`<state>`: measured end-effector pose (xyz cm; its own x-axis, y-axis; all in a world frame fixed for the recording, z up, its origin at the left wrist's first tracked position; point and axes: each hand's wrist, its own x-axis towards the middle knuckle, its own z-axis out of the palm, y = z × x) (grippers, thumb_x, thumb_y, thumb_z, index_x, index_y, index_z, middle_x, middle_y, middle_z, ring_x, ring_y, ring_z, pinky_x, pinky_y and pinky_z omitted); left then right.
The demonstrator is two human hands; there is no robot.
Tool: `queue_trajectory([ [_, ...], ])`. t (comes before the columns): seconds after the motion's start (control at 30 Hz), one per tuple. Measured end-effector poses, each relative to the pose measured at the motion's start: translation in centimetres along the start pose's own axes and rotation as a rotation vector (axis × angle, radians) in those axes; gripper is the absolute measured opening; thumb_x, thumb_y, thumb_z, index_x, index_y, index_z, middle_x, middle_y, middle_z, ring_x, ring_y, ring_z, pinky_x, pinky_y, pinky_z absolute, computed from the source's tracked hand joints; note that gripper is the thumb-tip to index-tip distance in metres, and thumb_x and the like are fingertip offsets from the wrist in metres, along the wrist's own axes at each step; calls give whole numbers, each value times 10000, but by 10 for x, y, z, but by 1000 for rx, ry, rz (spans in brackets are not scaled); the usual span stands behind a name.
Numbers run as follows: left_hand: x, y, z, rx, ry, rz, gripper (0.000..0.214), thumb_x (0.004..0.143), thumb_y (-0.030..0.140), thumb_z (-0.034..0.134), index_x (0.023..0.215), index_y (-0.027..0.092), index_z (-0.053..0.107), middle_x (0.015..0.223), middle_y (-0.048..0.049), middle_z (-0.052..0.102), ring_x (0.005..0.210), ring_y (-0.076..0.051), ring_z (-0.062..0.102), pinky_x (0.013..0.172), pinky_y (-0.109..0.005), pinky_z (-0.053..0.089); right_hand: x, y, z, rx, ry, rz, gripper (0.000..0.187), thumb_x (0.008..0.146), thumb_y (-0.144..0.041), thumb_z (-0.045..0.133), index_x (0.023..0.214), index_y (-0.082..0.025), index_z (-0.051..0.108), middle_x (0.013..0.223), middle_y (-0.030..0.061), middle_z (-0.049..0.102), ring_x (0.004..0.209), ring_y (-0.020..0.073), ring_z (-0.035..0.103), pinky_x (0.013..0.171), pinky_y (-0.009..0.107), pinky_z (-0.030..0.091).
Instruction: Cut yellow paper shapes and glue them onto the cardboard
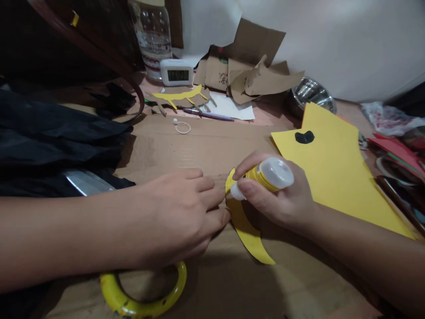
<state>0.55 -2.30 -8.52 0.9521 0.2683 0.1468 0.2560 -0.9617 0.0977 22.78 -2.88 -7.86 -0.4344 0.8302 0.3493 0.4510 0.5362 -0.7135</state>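
A curved yellow paper cutout (247, 235) lies on the brown cardboard, tapering to a point at its lower end. My left hand (189, 212) has its fingers curled down at the left edge of this cutout, steadying it; the fingertips are partly hidden. In my right hand (285, 199) is a glue bottle (274, 173) with a yellow label and a clear base. It is tipped over, its white nozzle pointing down at the upper part of the cutout. Under my left forearm lie scissors, with a yellow handle (109, 292) and a metal blade (86, 182) showing.
A large yellow sheet (338, 186) with a black patch lies at right. Behind are cardboard scraps (259, 42), a metal bowl (314, 93), a digital clock (177, 73), a water bottle (154, 40), a pen (209, 115) and a white loop (183, 128). Black fabric (56, 133) covers the left.
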Motion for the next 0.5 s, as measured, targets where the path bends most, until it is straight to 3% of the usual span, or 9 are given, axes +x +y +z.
queue_trajectory([
  [0.33, 0, -3, 1, -17, 32, 36, 167, 919, 253, 573, 996, 202, 712, 876, -44, 655, 760, -221, 548, 686, -382, 395, -1, 3, 0, -57, 32, -1, 185, 941, -393, 699, 846, -242, 648, 740, -17, 698, 651, 154, 651, 578, 272, 510],
  [0.5, 0, -3, -3, -38, -9, 36, 165, 905, 219, 561, 970, 204, 712, 895, -55, 669, 776, -228, 573, 698, -382, 419, 0, 2, 0, -73, 41, 7, 226, 937, -442, 698, 831, -249, 644, 745, -2, 703, 668, 176, 657, 591, 296, 520],
])
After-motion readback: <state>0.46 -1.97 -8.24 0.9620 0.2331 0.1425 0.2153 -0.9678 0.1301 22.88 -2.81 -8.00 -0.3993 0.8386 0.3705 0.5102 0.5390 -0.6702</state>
